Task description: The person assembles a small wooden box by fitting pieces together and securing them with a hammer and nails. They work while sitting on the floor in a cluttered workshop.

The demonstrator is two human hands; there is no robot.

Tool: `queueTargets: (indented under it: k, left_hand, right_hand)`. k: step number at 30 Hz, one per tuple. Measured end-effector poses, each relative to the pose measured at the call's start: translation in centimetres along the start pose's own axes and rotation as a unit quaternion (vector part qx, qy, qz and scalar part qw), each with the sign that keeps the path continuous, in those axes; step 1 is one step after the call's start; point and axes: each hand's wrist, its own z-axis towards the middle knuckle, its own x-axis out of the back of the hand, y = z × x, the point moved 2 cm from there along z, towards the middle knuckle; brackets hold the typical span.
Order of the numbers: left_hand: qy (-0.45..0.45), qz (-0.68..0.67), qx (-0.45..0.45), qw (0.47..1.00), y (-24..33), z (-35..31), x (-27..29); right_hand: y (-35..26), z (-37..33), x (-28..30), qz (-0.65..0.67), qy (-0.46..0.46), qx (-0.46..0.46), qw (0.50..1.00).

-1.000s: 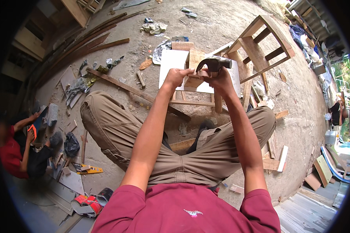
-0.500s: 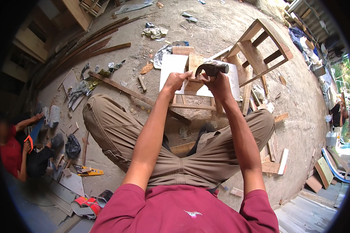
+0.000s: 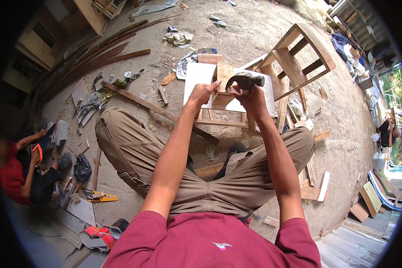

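A claw hammer (image 3: pixel 248 81) with a dark metal head is in my right hand (image 3: pixel 253 102), closed on its handle. The hammer head is close above a small wooden piece (image 3: pixel 225 70), box-like in form, which rests on a white board (image 3: pixel 194 80). My left hand (image 3: pixel 204 93) is closed at the piece's near left side, thumb and fingers pressed against it. Wooden bars (image 3: pixel 225 123) show below the board's near edge. My right fingers touch or nearly touch the wooden piece; any nail there is too small to make out.
A wooden frame with slats (image 3: pixel 292 67) stands at the right. A long plank (image 3: pixel 138 101) lies left of the board, amid scraps. At far left a person in a red shirt (image 3: pixel 13 181) holds an orange-handled saw (image 3: pixel 39 152). A yellow-handled saw (image 3: pixel 103 197) lies nearby.
The hammer head has shifted slightly to the right, its claw tilting a little. My left hand keeps its place. The co-worker's saw has moved slightly up and to the right.
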Motion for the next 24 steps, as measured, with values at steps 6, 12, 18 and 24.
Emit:
queueTargets:
  k: [6, 12, 18, 24]
  left_hand:
    - [-0.017, 0.016, -0.018, 1.0, -0.6, 0.2, 0.1]
    - [-0.025, -0.004, -0.025, 0.999, -0.9, 0.5, -0.1]
    - [0.027, -0.033, -0.031, 0.999, -1.7, 1.1, -0.3]
    - [0.031, -0.03, -0.028, 0.999, -1.2, 1.0, -0.5]
  right_hand:
    - [0.6, 0.1, -0.2, 0.016, -0.013, -0.022, 1.0]
    - [1.7, 0.3, -0.1, 0.024, -0.033, -0.025, 0.999]
    - [0.7, 0.4, 0.2, -0.011, -0.048, -0.022, 0.999]
    - [1.4, 0.4, 0.3, -0.013, -0.043, -0.031, 0.999]
